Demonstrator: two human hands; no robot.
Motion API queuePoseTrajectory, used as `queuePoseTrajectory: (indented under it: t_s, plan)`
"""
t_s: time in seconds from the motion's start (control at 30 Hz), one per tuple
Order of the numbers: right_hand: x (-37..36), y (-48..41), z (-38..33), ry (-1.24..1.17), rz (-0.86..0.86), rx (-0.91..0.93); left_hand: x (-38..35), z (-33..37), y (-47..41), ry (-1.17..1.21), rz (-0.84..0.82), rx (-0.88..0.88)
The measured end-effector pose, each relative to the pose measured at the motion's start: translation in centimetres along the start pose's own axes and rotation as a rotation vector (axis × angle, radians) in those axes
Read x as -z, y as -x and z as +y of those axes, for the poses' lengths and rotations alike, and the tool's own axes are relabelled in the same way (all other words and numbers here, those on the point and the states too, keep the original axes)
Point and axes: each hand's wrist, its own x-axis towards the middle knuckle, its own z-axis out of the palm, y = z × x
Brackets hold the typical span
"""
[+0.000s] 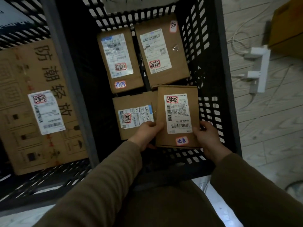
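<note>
A small brown cardboard parcel [177, 140] with a white shipping label is held over the near right part of a black slotted plastic crate [211, 51]. My left hand [147, 133] grips its left edge and my right hand [207, 136] grips its right edge. Three similar labelled parcels lie flat on the crate floor: one at the far left [119, 61], one at the far right [161, 53] and one at the near left [134, 115], partly covered by the held parcel.
A second black crate [42, 179] on the left holds a large cardboard box [21, 99] with printed characters and a label. On the wood-pattern floor to the right lie a white power strip [262, 68] with cables and a brown box [288, 27].
</note>
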Motion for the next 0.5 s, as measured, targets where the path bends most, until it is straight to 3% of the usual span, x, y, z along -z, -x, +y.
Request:
queuePoseTrajectory:
  t_s: [0.3, 0.4, 0.5]
  plan:
    - [0.5, 3.4, -2.9, -0.158, -0.037, -0.054, 1.0, 1.5, 3.6, 0.197, 0.091, -0.113]
    - [-0.6, 1.6, -5.1, -0.262, -0.107, -0.139, 1.2, 4.3, 2.1, 0.239, 0.144, -0.176]
    - [-2.3, -1.9, -7.3, -0.362, -0.045, -0.070, 1.5, 7.4, -0.9, 0.199, 0.235, -0.272]
